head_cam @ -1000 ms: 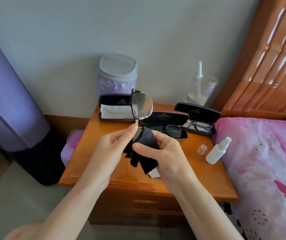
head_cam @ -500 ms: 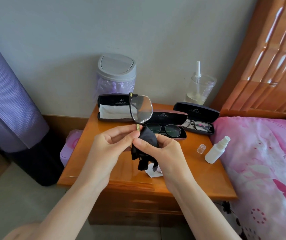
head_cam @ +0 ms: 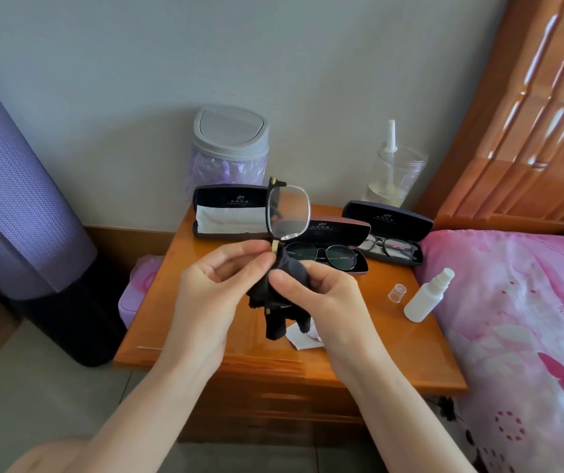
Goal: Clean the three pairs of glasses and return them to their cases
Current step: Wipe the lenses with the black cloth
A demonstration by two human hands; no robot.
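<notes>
I hold a pair of glasses [head_cam: 288,213] on end above the bedside table [head_cam: 171,322], one clear lens on top. My left hand [head_cam: 212,295] pinches the frame at its gold bridge. My right hand [head_cam: 321,302] grips a black cloth [head_cam: 282,295] wrapped round the lower lens, which is hidden. Behind stand three open cases: the left case [head_cam: 229,213] holds only a white cloth, the middle case [head_cam: 328,247] holds round dark glasses [head_cam: 321,256], and the right case [head_cam: 389,230] holds black glasses [head_cam: 391,249].
A white spray bottle [head_cam: 427,297] lies at the table's right edge with its clear cap [head_cam: 397,293] beside it. A grey-lidded bin [head_cam: 231,145] and a clear jar [head_cam: 393,175] stand at the back. A pink bed [head_cam: 529,319] is on the right, a purple roll [head_cam: 11,206] on the left.
Both hands and the glasses have stayed almost in place. My right hand has shifted the black cloth a little on the lower lens, and the cloth's hanging corner now droops lower.
</notes>
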